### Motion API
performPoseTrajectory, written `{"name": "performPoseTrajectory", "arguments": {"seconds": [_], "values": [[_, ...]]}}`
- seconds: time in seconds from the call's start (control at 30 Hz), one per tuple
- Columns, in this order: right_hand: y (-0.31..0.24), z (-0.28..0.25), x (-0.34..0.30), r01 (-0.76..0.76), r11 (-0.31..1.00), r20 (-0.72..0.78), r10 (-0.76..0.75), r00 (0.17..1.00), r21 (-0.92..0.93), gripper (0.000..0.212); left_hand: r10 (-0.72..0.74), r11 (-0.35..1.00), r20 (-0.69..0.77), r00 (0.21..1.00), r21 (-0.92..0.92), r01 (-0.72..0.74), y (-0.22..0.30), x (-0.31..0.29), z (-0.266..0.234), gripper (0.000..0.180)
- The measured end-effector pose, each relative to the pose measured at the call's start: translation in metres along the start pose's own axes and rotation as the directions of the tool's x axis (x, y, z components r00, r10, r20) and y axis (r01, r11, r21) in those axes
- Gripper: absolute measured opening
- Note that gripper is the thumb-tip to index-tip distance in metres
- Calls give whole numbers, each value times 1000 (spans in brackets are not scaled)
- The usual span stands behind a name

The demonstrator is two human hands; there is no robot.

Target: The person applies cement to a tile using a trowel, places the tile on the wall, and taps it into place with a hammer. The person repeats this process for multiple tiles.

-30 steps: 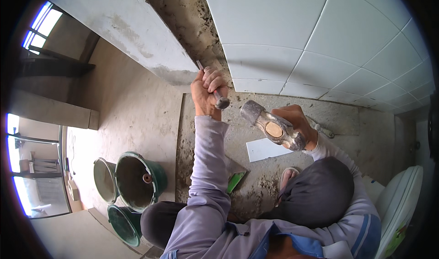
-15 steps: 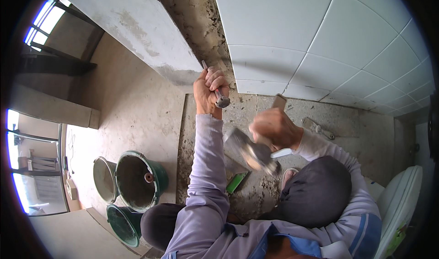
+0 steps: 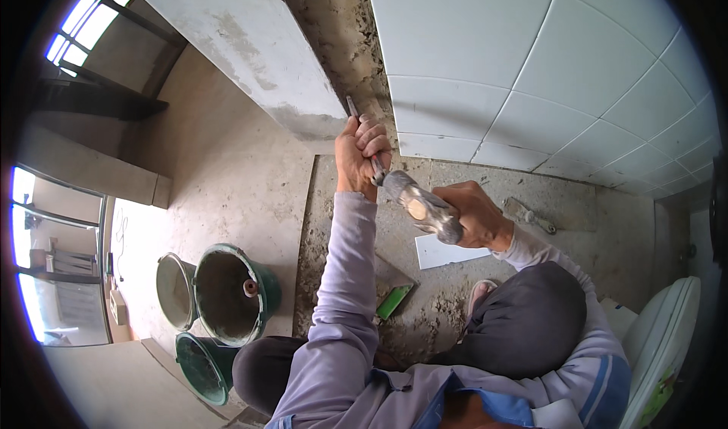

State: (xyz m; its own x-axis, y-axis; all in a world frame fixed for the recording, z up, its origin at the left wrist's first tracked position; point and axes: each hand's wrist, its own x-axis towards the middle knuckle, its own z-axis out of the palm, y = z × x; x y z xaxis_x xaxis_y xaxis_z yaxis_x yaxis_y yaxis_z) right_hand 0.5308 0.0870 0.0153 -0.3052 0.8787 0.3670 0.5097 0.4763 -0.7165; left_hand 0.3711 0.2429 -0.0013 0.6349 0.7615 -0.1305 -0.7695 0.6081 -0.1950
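Observation:
My left hand (image 3: 362,155) is wrapped round a chisel (image 3: 351,106), whose tip points at the rough, bare strip of mortar (image 3: 350,42) between the painted wall edge and the white tiles (image 3: 455,27). In my right hand (image 3: 478,215) is a hammer (image 3: 419,205), its heavy steel head at the struck end of the chisel, just below my left fist. Most of the hammer's handle is hidden by my fingers. Below the right hand, a white piece of tile (image 3: 447,252) lies on the floor.
Three buckets, among them a large green one (image 3: 265,292), stand at the left. A trowel (image 3: 531,215) lies near the tiled wall. A green-edged tool (image 3: 394,302) rests amid rubble between my legs. At the right is a white toilet (image 3: 667,338).
The hammer has swung up and left from beside my right knee to the chisel's end. My left hand keeps its grip and appears slightly farther right.

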Motion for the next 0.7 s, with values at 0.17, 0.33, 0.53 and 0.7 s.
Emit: {"name": "performPoseTrajectory", "arguments": {"seconds": [0.17, 0.33, 0.53, 0.7], "values": [[-3, -9, -10, -42, 999, 9, 42, 999, 15, 15, 56, 998, 50, 997, -8, -56, -2, 0, 1, 28], [-6, -19, -6, 70, 998, -29, -70, 997, -8, 26, 46, 992, 95, 994, -120, -34, -4, 8, 10, 26], [11, -14, 5, 212, 962, 90, -199, 976, -170, 25, 70, 991, 79, 994, -117, -61, -4, 11, 12, 28], [-2, 1, 11, 113, 993, 13, -113, 993, -28, 22, 33, 996, 42, 999, -90, -29, 2, 9, 14, 31]]}}
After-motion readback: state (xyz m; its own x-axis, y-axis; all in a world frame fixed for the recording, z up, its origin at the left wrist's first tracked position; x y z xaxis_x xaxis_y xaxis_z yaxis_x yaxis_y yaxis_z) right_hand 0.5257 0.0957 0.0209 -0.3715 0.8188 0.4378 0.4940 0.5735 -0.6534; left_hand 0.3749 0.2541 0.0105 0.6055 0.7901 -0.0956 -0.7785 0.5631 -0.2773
